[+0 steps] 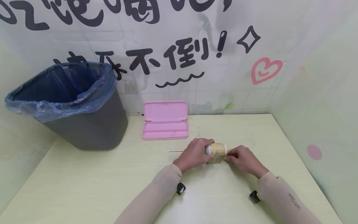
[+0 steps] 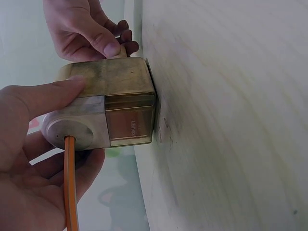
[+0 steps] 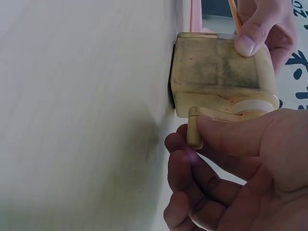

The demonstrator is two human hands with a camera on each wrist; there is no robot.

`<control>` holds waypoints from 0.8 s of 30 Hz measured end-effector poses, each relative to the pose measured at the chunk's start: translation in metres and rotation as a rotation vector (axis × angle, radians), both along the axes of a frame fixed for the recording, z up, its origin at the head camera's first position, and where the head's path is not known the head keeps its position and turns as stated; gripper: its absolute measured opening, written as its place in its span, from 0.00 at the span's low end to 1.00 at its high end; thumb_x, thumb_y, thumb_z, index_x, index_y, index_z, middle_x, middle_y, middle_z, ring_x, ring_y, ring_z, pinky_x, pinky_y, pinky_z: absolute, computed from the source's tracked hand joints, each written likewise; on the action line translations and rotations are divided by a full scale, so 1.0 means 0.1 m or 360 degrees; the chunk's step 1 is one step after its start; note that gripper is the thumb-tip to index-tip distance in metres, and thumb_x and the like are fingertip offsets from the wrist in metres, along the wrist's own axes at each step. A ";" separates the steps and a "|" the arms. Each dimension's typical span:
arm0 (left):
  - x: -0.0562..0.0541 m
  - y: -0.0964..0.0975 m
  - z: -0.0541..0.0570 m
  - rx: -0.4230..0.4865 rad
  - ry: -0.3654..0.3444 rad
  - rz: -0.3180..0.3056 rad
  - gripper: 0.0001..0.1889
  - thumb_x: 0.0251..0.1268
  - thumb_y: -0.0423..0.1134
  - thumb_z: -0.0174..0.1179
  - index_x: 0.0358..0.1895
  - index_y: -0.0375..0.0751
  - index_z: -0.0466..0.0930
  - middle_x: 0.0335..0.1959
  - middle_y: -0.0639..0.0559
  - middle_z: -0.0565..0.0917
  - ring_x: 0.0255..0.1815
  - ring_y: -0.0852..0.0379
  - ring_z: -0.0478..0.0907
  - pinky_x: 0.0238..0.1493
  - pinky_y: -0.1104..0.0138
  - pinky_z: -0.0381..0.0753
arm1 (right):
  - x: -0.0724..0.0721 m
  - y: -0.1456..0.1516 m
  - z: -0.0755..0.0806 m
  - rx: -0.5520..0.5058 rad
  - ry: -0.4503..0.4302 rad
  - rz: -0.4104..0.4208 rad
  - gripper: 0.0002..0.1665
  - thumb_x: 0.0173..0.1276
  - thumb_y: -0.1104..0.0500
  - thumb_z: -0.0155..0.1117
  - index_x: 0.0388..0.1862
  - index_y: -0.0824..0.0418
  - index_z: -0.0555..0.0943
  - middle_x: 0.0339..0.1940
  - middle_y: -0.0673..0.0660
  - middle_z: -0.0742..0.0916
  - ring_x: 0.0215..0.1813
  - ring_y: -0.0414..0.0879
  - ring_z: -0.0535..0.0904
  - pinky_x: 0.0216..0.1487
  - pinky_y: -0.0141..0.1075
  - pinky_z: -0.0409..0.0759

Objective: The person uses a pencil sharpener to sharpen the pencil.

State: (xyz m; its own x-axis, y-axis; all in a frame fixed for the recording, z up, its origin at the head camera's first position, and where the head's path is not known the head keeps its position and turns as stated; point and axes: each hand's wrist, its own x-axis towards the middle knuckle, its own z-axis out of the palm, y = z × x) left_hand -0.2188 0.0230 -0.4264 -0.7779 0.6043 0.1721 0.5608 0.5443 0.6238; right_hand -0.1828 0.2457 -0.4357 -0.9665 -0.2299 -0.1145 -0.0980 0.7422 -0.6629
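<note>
A yellowed crank pencil sharpener (image 1: 218, 149) stands on the table, with a see-through shavings drawer (image 2: 131, 126) on its pencil side. My left hand (image 1: 195, 155) grips the sharpener's body from the left, thumb on top and fingers beneath in the left wrist view. An orange pencil (image 2: 70, 183) sticks into the sharpener's round hole, its tip hidden inside, and passes by the left palm. On the opposite side, my right hand (image 1: 244, 160) pinches the crank handle (image 3: 194, 132) between thumb and forefinger.
An open pink pencil case (image 1: 165, 135) lies behind the hands near the wall. At the back left stands a grey bin (image 1: 98, 124) with a blue liner. Walls border the pale wooden table (image 1: 92, 183) at the back and on the right.
</note>
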 end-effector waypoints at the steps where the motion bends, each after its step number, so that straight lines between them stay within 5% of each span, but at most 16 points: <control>1: 0.00 0.00 0.00 0.0003 -0.0001 -0.0001 0.26 0.52 0.37 0.76 0.56 0.41 0.82 0.45 0.50 0.86 0.34 0.63 0.76 0.33 0.75 0.75 | 0.01 0.00 0.00 -0.0003 0.0002 0.0006 0.05 0.67 0.67 0.66 0.38 0.66 0.88 0.31 0.53 0.88 0.30 0.44 0.74 0.34 0.38 0.75; 15: 0.00 0.00 0.01 0.0005 0.0001 -0.0015 0.25 0.52 0.37 0.76 0.55 0.40 0.83 0.42 0.51 0.85 0.33 0.63 0.76 0.32 0.76 0.74 | 0.16 0.02 0.06 -0.0033 0.0046 0.0070 0.06 0.67 0.67 0.66 0.38 0.65 0.89 0.33 0.53 0.89 0.32 0.43 0.77 0.32 0.34 0.76; 24: 0.00 0.00 0.01 -0.0010 -0.0015 -0.0009 0.26 0.52 0.37 0.76 0.56 0.40 0.82 0.43 0.50 0.86 0.33 0.63 0.76 0.32 0.76 0.74 | 0.24 0.08 0.22 -0.0042 0.0052 0.0167 0.06 0.68 0.66 0.66 0.40 0.65 0.88 0.35 0.53 0.89 0.36 0.42 0.80 0.36 0.35 0.79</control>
